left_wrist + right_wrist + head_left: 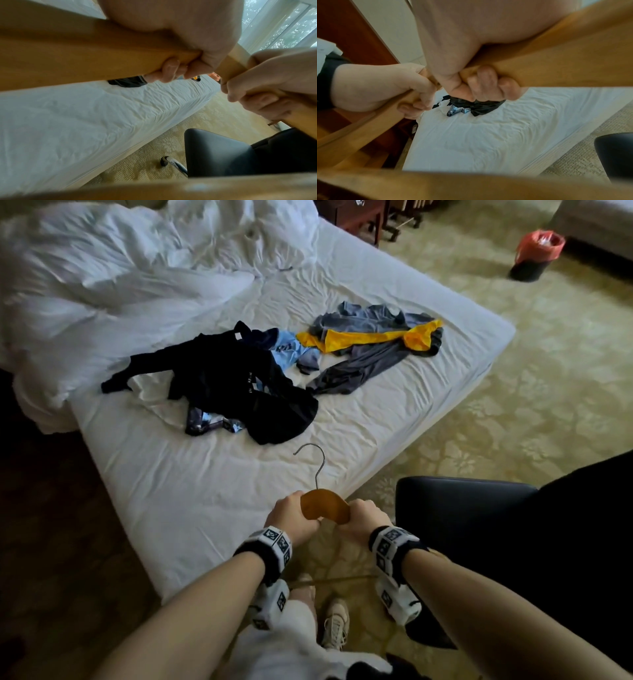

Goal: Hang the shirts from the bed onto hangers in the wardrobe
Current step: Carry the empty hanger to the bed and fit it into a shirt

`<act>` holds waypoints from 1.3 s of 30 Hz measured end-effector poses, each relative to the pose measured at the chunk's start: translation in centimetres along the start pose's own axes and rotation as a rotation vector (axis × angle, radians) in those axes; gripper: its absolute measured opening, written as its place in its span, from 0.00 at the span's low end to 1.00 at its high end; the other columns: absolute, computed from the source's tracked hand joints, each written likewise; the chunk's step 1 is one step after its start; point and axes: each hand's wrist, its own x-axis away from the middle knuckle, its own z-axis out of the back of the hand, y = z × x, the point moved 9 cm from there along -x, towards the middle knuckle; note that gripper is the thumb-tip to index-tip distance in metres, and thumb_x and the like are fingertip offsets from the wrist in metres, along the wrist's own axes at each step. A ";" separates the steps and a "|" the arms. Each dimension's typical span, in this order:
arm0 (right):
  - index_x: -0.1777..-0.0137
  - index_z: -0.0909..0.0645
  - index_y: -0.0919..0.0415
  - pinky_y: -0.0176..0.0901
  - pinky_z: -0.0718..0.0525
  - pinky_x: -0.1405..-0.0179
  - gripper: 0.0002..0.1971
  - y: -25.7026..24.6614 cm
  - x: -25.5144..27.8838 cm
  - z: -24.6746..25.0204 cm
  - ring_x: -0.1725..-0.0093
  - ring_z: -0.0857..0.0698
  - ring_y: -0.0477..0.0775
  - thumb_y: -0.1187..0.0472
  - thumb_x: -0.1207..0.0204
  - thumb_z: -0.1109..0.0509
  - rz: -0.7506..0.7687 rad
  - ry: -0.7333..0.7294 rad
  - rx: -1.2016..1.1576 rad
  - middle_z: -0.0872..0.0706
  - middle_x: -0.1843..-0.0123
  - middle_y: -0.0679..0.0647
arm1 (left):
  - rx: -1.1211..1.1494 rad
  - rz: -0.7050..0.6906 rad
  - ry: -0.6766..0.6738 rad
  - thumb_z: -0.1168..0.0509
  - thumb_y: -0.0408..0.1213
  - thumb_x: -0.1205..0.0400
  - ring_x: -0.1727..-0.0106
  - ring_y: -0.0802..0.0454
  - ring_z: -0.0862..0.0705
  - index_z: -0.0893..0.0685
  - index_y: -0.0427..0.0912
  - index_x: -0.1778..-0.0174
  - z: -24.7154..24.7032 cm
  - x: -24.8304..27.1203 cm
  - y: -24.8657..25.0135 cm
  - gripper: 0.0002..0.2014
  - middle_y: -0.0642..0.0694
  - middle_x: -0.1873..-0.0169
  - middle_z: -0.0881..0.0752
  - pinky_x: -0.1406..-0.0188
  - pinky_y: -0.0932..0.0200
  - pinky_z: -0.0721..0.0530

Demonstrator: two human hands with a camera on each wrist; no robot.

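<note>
Both hands, left hand [291, 517] and right hand [363, 520], curl around a rigid, light wooden hanger [324, 508] at lower centre. Limp shirts [239, 378] lie mid-frame on the bed [191, 487]; best lifted by collar or shoulders.

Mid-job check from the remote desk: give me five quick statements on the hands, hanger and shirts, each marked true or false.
1. Both the left hand and the right hand grip the wooden hanger. True.
2. A shirt already hangs on the hanger. False: it is bare.
3. The black shirt lies on the bed. True.
4. The grey and yellow shirt is on the carpet. False: it lies on the bed.
5. The hanger's metal hook points toward the shirts. True.
</note>
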 end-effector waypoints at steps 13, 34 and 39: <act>0.52 0.17 0.54 0.46 0.11 0.54 0.07 -3.4 -22.7 12.4 0.58 0.13 0.51 0.55 0.28 0.30 -0.050 -0.039 0.107 0.14 0.56 0.50 | 0.070 0.034 -0.082 0.26 0.43 0.32 0.56 0.52 0.14 0.22 0.54 0.55 4.2 -24.3 5.9 0.14 0.54 0.61 0.15 0.49 0.51 0.13; 0.65 0.19 0.62 0.48 0.30 0.69 0.23 -8.5 -47.5 17.4 0.72 0.30 0.52 0.40 0.26 0.25 -0.015 -0.397 -0.671 0.28 0.71 0.56 | -0.371 -0.224 -0.017 0.25 0.34 0.33 0.24 0.42 0.31 0.35 0.47 0.28 6.2 -47.1 7.0 0.39 0.43 0.30 0.27 0.24 0.47 0.28; 0.61 0.23 0.48 0.64 0.19 0.64 0.23 -3.3 -51.4 17.3 0.69 0.21 0.57 0.29 0.35 0.25 -0.015 -0.072 -0.647 0.23 0.70 0.53 | -0.248 0.143 -0.075 0.28 0.40 0.23 0.31 0.46 0.26 0.28 0.47 0.29 2.8 -49.0 -1.0 0.27 0.47 0.33 0.25 0.35 0.53 0.23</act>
